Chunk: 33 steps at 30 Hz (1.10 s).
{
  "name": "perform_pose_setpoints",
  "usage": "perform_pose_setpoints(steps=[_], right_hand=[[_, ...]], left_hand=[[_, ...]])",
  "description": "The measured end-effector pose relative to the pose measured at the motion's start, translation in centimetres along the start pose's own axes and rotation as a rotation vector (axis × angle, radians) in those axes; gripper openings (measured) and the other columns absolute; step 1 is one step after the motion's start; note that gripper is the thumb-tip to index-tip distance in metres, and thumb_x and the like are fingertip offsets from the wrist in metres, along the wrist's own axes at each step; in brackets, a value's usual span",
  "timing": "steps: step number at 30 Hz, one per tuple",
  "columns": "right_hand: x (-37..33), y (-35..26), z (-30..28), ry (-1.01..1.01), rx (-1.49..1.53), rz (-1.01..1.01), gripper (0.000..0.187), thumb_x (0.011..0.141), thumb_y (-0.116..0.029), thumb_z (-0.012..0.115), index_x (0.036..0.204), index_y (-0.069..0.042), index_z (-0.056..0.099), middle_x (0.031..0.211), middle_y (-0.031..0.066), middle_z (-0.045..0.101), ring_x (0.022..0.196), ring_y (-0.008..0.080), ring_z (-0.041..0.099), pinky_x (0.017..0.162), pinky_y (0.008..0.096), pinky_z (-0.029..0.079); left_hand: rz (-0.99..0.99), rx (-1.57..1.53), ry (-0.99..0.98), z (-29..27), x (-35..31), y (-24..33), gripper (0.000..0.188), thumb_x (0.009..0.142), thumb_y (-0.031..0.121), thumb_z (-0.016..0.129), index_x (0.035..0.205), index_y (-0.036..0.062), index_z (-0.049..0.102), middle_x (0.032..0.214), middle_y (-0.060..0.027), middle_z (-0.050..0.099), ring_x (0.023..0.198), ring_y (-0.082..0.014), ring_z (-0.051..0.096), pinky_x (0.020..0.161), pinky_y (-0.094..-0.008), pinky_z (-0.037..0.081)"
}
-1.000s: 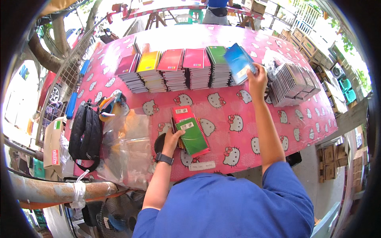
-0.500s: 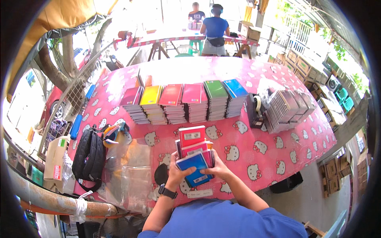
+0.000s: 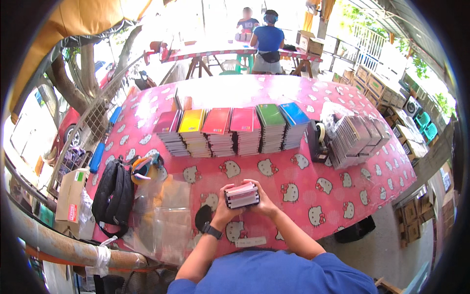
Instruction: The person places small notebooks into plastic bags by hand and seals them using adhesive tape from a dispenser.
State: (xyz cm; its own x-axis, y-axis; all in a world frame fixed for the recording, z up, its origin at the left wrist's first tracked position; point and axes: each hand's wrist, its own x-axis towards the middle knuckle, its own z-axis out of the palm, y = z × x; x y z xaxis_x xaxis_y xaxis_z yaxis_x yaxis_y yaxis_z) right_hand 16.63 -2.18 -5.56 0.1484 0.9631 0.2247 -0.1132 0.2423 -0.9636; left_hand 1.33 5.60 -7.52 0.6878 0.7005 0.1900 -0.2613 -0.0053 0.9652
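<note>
Between my two hands, above the near part of the pink table, is a squared-up stack of small notebooks [image 3: 242,195], turned so that their page edges and black bindings show. My left hand [image 3: 225,205] grips its left side, with a dark watch on the wrist. On the right side, my right hand [image 3: 264,200] is closed around it. Beyond my hands stands a row of notebook piles: maroon [image 3: 168,121], yellow [image 3: 192,120], red [image 3: 216,120], pinkish red [image 3: 245,120], green [image 3: 270,115] and blue [image 3: 293,115].
Right of the row are a tape dispenser [image 3: 319,137] and greyish stacked notebooks [image 3: 352,142] with clear plastic. A black backpack [image 3: 112,196], clear plastic sheets [image 3: 169,215] and a cardboard box [image 3: 71,201] lie left. Two people are at a farther table [image 3: 196,51].
The notebooks, fanned loosely with blue, red and pink covers showing, are now gathered into an even stack and tipped edge-on. Both hands have shifted to its sides.
</note>
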Motion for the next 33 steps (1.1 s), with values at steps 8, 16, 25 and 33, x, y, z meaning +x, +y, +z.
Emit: perform_pose_setpoints(steps=[8,16,25,33], right_hand=[[-1.0,2.8,-2.3,0.032,-0.038,0.087,0.079,0.055,-0.006,0.086,0.12,-0.013,0.04,0.108,-0.0008,0.053,0.104,0.0121,0.05,0.091,0.0297,0.043],[-1.3,1.8,-2.4,0.073,-0.098,0.153,0.082,0.056,0.001,0.083,0.123,-0.013,0.04,0.111,-0.0006,0.054,0.104,0.0113,0.051,0.092,0.0289,0.044],[-4.0,-1.0,-5.3,0.265,-0.15,0.212,0.078,0.053,0.0,0.085,0.119,-0.011,0.044,0.107,-0.0005,0.057,0.101,0.0117,0.053,0.09,0.0295,0.046],[-8.4,-5.2,-9.8,0.294,-0.134,0.104,0.078,0.052,-0.002,0.086,0.118,-0.009,0.045,0.111,0.0008,0.056,0.104,0.0119,0.051,0.092,0.0304,0.044]], left_hand=[[-0.038,1.353,0.115,-3.4,-5.3,4.0,0.082,0.058,0.021,0.079,0.13,0.016,0.041,0.131,-0.0139,0.039,0.122,-0.038,0.035,0.1,-0.0484,0.032],[-0.056,1.297,0.575,-9.0,-7.1,5.1,0.048,0.062,0.009,0.068,0.109,0.0118,0.059,0.11,-0.0129,0.056,0.104,-0.0323,0.05,0.089,-0.0407,0.042],[0.0,1.272,-0.1,0.4,-4.7,-0.5,0.085,0.073,0.043,0.065,0.142,0.0103,0.027,0.146,-0.0158,0.025,0.136,-0.0373,0.016,0.107,-0.0569,0.015],[-0.221,1.259,-0.152,8.8,-3.8,-2.8,0.103,0.067,0.051,0.071,0.143,0.0058,0.018,0.149,-0.0157,0.015,0.138,-0.0348,0.009,0.108,-0.0559,0.01]])
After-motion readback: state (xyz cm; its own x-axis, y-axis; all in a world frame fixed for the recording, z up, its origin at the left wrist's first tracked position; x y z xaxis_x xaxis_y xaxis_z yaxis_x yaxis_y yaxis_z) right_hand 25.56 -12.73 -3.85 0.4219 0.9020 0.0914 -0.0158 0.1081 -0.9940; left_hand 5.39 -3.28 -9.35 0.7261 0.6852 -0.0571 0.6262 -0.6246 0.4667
